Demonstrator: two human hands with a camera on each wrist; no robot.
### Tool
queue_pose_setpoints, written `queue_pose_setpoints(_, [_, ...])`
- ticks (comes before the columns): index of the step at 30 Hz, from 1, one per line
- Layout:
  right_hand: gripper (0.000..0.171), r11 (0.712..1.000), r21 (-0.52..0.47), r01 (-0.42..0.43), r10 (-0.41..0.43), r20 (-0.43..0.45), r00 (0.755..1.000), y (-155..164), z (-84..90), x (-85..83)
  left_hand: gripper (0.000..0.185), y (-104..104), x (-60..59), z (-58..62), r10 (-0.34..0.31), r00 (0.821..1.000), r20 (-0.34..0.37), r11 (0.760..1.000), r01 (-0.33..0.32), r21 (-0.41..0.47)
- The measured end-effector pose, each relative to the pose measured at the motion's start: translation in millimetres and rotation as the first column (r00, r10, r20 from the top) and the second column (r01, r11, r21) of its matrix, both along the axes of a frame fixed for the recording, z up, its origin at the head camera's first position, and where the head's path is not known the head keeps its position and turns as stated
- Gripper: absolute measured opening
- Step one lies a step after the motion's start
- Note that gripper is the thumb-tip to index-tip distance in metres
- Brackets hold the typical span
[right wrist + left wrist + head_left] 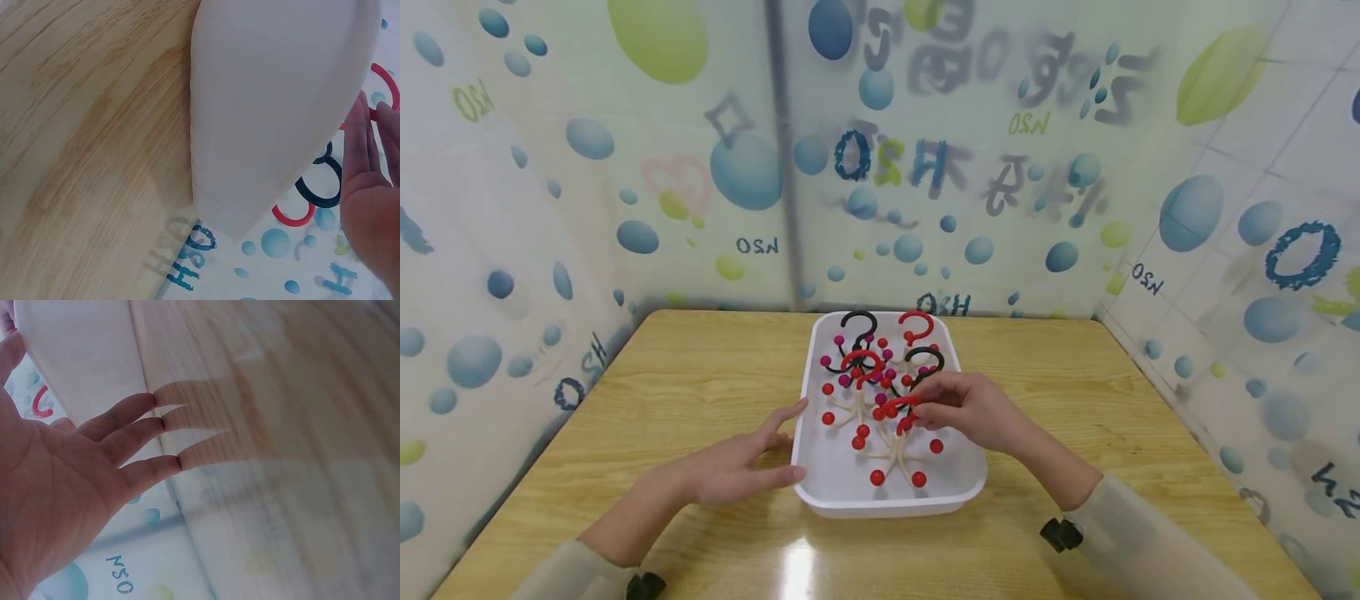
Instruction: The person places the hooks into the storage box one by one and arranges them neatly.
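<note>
A white plastic tray (820,492) holds several small hangers, each with a curved hook on top and ball-tipped arms spread below. My right hand (966,412) pinches the red hook of the nearest hanger (897,452), which has pale arms and red balls. In the right wrist view the fingertips meet on a red hook (394,94) beyond the tray wall. My left hand (730,471) rests at the tray's left side with fingers extended, its thumb and a finger touching the rim. The left wrist view shows the left fingers (128,434) straight and spread beside the tray wall.
Behind the held hanger stand another red-hooked hanger (860,404) and a black-hooked one (925,360). Farther back are a black hanger (858,323) and a red-hooked one (917,325). The tray sits on a wooden table (700,375), enclosed by bubble-patterned walls (910,200).
</note>
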State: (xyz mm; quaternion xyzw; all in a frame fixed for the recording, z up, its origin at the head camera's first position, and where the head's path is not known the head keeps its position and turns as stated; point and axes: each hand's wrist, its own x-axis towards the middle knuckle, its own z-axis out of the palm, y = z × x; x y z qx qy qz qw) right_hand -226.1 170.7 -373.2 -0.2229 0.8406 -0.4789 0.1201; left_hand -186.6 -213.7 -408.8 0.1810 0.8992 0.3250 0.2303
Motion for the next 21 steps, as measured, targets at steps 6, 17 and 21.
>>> queue_pose_setpoints(6, [0.023, 1.0, 0.009, 0.02, -0.02, -0.014, 1.0, -0.7, -1.2, 0.5, 0.097, -1.2, -1.6, -0.5, 0.001, 1.0, 0.011, 1.0, -0.001, -0.003])
queue_pose_setpoints(17, [0.024, 1.0, 0.022, 0.021, -0.021, -0.01, 1.0, -1.0, -1.3, 2.6, 0.097, -3.4, -2.8, -2.4, -0.003, 1.0, -0.004, 1.0, 0.003, -0.007])
queue_pose_setpoints(21, [0.027, 0.999, 0.036, 0.018, -0.017, -0.007, 1.0, 1.4, -1.0, 3.7, 0.096, -4.6, -1.2, -1.9, -0.008, 1.0, -0.012, 1.0, 0.008, 0.003])
